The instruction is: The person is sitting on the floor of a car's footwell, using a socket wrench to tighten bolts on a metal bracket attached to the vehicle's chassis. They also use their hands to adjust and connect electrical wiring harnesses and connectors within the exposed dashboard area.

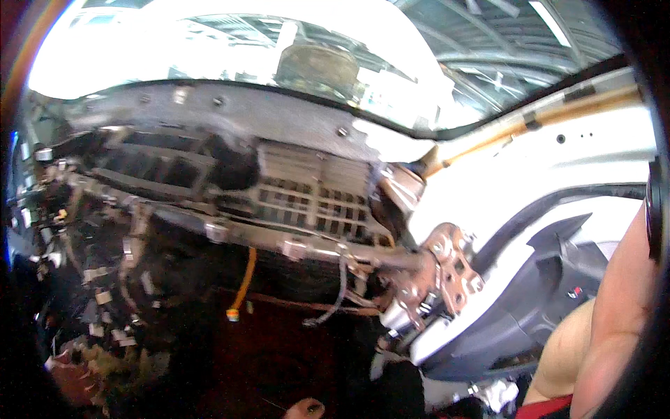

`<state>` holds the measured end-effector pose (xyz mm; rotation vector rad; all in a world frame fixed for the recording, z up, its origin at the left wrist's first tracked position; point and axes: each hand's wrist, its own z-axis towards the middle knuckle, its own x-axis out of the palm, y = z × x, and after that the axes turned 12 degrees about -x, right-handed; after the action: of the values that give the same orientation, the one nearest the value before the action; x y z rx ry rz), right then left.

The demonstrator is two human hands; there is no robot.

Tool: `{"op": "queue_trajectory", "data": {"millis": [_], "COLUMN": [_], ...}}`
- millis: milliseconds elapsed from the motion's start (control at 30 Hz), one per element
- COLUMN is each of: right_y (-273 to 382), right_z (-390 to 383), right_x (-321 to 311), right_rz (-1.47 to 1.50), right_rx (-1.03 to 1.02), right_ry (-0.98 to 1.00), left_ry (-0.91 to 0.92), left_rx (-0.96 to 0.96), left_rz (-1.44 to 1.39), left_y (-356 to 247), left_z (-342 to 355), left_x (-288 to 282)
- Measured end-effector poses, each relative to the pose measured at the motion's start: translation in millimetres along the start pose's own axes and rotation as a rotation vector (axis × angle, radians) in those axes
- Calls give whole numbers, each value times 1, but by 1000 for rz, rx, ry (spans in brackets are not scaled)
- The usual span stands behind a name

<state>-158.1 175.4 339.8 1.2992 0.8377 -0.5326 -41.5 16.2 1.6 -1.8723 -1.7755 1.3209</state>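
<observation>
A stripped dashboard area fills the view, with a metal crossbeam (293, 248), a slatted pale panel (314, 195) and a rusty bracket (453, 272) at its right end. A yellow lead (244, 279) and a grey cable (338, 293) dangle from the beam. Low in the centre, a small piece of skin, apparently my left hand (303, 408), shows below the dark footwell; its fingers cannot be made out. My right arm (614, 314) rises along the right edge beside the door trim, and its hand is out of sight past the rim.
Loose wiring and connectors (105, 300) crowd the left. On the right are a white pillar (565, 143) and a grey door panel (502, 314) with a dark seal (530, 209). The bright windscreen opening (174, 49) spans the top, with roof beams beyond.
</observation>
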Motion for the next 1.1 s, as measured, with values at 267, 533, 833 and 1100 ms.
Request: {"op": "queue_trajectory", "data": {"millis": [267, 533, 833, 1100], "right_y": [-44, -14, -48, -130], "right_z": [-7, 17, 109, 142], "right_x": [-15, -77, -167, -221], "right_rz": [-4, -185, -837, -912], "right_rx": [89, 78, 478, 758], "right_ry": [-106, -224, 6, 217], "left_ry": [34, 122, 205, 91], "left_rx": [117, -118, -126, 25], "left_rz": [-282, -352, -401, -241], "left_y": [-28, -36, -22, 20], "left_z": [3, -29, -35, 16], "left_x": [-8, -29, -29, 15]}}
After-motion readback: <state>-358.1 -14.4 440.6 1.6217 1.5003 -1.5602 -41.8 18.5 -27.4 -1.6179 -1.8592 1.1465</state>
